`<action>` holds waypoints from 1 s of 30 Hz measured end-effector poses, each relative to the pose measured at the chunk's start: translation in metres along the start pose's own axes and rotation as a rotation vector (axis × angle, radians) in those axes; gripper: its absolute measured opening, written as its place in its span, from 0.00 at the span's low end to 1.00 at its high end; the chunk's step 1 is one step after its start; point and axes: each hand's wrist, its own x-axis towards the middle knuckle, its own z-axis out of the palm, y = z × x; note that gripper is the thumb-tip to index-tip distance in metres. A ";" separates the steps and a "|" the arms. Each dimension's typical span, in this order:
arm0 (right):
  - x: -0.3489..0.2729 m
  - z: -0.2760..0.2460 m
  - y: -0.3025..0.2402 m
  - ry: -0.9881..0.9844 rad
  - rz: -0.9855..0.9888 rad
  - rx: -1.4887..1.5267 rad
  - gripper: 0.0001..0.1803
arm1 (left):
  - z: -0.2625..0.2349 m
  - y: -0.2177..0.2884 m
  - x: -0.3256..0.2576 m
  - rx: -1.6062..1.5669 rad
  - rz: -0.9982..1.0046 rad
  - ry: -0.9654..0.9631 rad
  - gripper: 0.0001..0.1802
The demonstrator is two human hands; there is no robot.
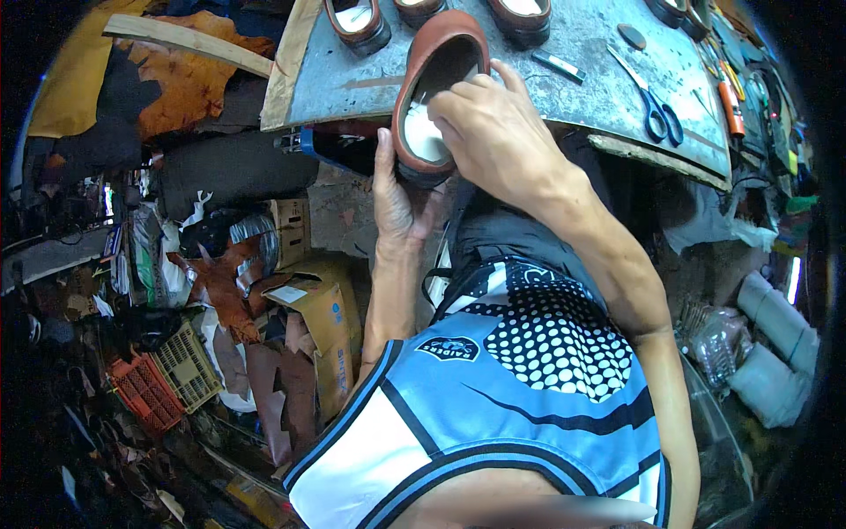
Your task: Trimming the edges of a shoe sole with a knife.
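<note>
A brown leather shoe (425, 55) is held up at the near edge of the worktable, its toe pointing away and its opening facing up. Inside its heel part lies a white insole (425, 141). My left hand (401, 204) supports the shoe from below at the heel, thumb along the left side. My right hand (500, 132) is closed over the right part of the opening, beside the insole. Its curled fingertips are hidden, so what they pinch does not show.
On the grey worktable (352, 95) stand more brown shoes (359, 31), scissors with blue handles (656, 113), a small black-and-white bar (559, 66) and a dark oval piece (631, 36). Leather pieces (189, 75), a cardboard box (322, 322) and plastic crates (187, 366) lie left.
</note>
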 end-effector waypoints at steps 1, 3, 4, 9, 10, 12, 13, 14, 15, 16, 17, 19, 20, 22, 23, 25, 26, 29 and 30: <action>-0.004 -0.005 -0.004 0.030 -0.026 0.033 0.06 | 0.000 0.002 0.001 0.032 0.030 -0.038 0.35; -0.015 -0.009 -0.009 0.089 -0.039 0.148 0.05 | -0.006 0.011 0.004 0.057 0.053 -0.081 0.40; -0.020 -0.012 -0.011 0.153 -0.033 0.261 0.05 | -0.013 0.017 0.009 0.042 0.064 -0.078 0.40; -0.042 0.005 -0.022 0.246 -0.106 0.218 0.09 | -0.016 0.017 0.009 0.055 0.024 -0.109 0.45; -0.042 0.010 -0.021 0.245 -0.101 0.204 0.09 | -0.012 0.013 0.008 0.050 0.075 -0.092 0.46; -0.037 0.020 -0.021 0.255 -0.094 0.216 0.09 | -0.022 -0.006 0.015 0.061 0.283 -0.052 0.49; -0.035 0.028 -0.023 0.225 -0.103 0.230 0.09 | -0.027 -0.009 0.019 0.200 0.365 0.049 0.48; -0.033 0.037 -0.023 0.189 -0.111 0.231 0.10 | -0.035 -0.008 0.027 0.327 0.443 0.142 0.47; -0.029 0.039 -0.026 0.154 -0.145 0.212 0.09 | -0.035 0.005 0.028 0.241 0.372 0.100 0.46; -0.026 0.040 -0.028 0.113 -0.182 0.193 0.08 | -0.035 0.018 0.028 0.151 0.300 0.061 0.44; -0.025 0.038 -0.028 0.106 -0.218 0.133 0.09 | -0.035 0.025 0.031 0.069 0.283 0.043 0.44; -0.025 0.038 -0.026 0.139 -0.280 0.102 0.07 | -0.030 0.028 0.048 0.009 0.376 0.088 0.44; -0.030 0.030 -0.016 0.138 -0.268 0.075 0.07 | -0.024 0.024 0.056 0.022 0.483 0.150 0.44; -0.042 0.010 0.009 0.121 -0.100 0.024 0.06 | -0.027 0.024 0.070 0.069 0.561 0.177 0.46; -0.048 -0.003 0.034 0.146 0.022 -0.166 0.07 | -0.038 0.028 0.073 0.086 0.621 0.185 0.47; -0.063 -0.038 0.110 0.116 0.393 -0.438 0.14 | -0.052 0.042 0.072 0.150 0.671 0.195 0.48; -0.075 -0.045 0.146 0.124 0.462 -0.653 0.18 | -0.053 0.054 0.062 0.184 0.654 0.143 0.50; -0.096 -0.058 0.214 -0.219 0.691 -0.726 0.19 | -0.026 0.068 0.011 0.253 0.537 0.147 0.57; -0.104 -0.059 0.237 -0.153 0.652 -0.608 0.16 | -0.021 0.066 0.002 0.298 0.474 0.051 0.58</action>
